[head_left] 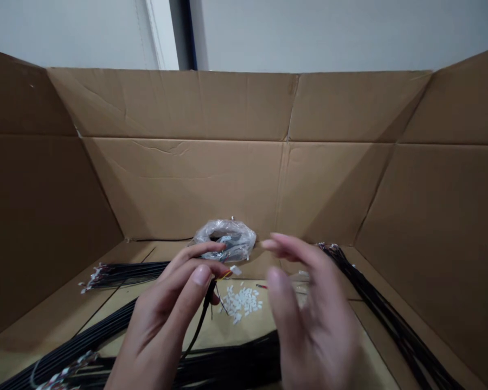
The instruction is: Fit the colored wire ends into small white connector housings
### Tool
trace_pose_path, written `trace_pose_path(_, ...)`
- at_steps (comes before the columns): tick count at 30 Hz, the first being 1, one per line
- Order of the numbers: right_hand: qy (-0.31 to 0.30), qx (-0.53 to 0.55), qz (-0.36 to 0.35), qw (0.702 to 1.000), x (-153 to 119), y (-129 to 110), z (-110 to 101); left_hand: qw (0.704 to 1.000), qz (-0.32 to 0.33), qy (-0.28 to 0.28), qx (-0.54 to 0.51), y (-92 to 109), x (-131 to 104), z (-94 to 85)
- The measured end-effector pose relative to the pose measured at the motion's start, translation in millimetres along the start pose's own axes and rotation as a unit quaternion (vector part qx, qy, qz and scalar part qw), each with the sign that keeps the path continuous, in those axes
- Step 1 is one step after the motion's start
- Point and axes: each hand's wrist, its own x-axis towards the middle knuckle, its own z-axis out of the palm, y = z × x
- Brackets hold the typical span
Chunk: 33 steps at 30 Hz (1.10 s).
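Cable (203, 313) pinched in left hand (162, 303) — right hand (309, 303) spread — cardboard back wall (211, 184) well beyond both.

Left fingers (199, 250) pinched, right fingers (299, 250) parted

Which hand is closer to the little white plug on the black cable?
Left. The left hand holds the black cable near the white plug; the right hand is apart, to the plug's right.

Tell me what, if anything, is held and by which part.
The left hand grips a black cable near its white connector; the right hand appears empty.
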Motion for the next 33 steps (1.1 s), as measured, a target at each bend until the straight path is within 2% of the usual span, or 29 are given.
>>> trace_pose_path(3, -0.055, 0.05, 0.071, 0.995, 12.2, -13.2, -2.7, 1.0, 0.003, -0.005, -0.013, 1.1, -2.0, 2.0)
trace_pose_path(5, -0.098, 0.055, 0.056, 0.992, 17.7, -13.9, -5.0, 1.0, 0.013, -0.011, -0.017, 2.1, -3.0, 4.2)
trace_pose_path(10, -0.129, 0.05, 0.008, 0.99, 18.9, -9.7, -11.7, 0.999, 0.025, -0.026, -0.01, 4.4, -1.5, 6.4)
trace_pose_path(13, -0.117, 0.047, -0.02, 0.992, 17.9, -8.8, -15.2, 0.999, 0.034, -0.041, 0.009, 5.3, 0.0, 4.3)
trace_pose_path(18, -0.063, 0.036, -0.046, 0.996, 17.9, -8.2, -19.1, 0.997, 0.026, -0.069, 0.034, 5.8, 2.7, 1.2)
trace_pose_path(23, -0.052, 0.021, -0.085, 0.995, 18.9, -8.4, -18.7, 0.997, -0.001, -0.082, -0.008, 7.6, 3.2, 2.2)
trace_pose_path(27, -0.057, 0.06, -0.079, 0.993, 20.9, -6.7, -18.0, 0.994, -0.035, -0.081, -0.059, 9.3, 2.0, 3.1)
trace_pose_path(33, -0.056, 0.099, -0.054, 0.992, 23.8, -6.7, -15.3, 0.994, -0.021, -0.074, -0.076, 7.7, 0.4, 3.5)
